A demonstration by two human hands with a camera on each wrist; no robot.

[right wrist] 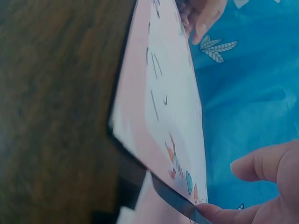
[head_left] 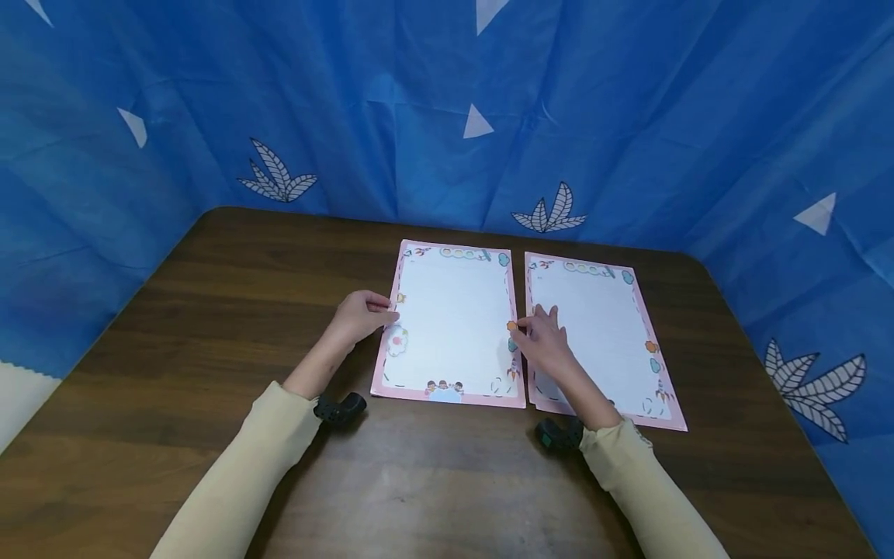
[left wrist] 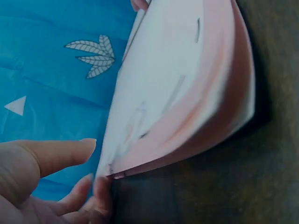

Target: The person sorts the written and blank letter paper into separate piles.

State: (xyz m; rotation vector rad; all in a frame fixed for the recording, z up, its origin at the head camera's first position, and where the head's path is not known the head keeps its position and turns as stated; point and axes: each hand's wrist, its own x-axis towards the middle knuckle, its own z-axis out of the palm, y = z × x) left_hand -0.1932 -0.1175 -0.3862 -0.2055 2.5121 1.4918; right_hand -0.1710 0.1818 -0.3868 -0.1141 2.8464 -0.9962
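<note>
Two pink-bordered white paper stacks lie side by side, printed with small cartoon pictures. At the left edge of the left paper stack [head_left: 454,318] is my left hand [head_left: 359,314]; in the left wrist view its fingertips [left wrist: 100,189] touch the paper's edge, with the thumb held apart. My right hand [head_left: 545,341] reaches over the right paper stack [head_left: 604,334], its fingers at the left stack's right edge. From the right wrist, a fingertip [right wrist: 208,210] meets that edge and the thumb is apart. Layers of paper bow apart near a corner in the left wrist view.
The papers lie on a dark brown wooden table [head_left: 230,310]. A blue curtain [head_left: 335,93] with white triangles and leaf prints hangs behind and beside it. Black wrist straps [head_left: 340,408] sit at both cream sleeves [head_left: 244,466].
</note>
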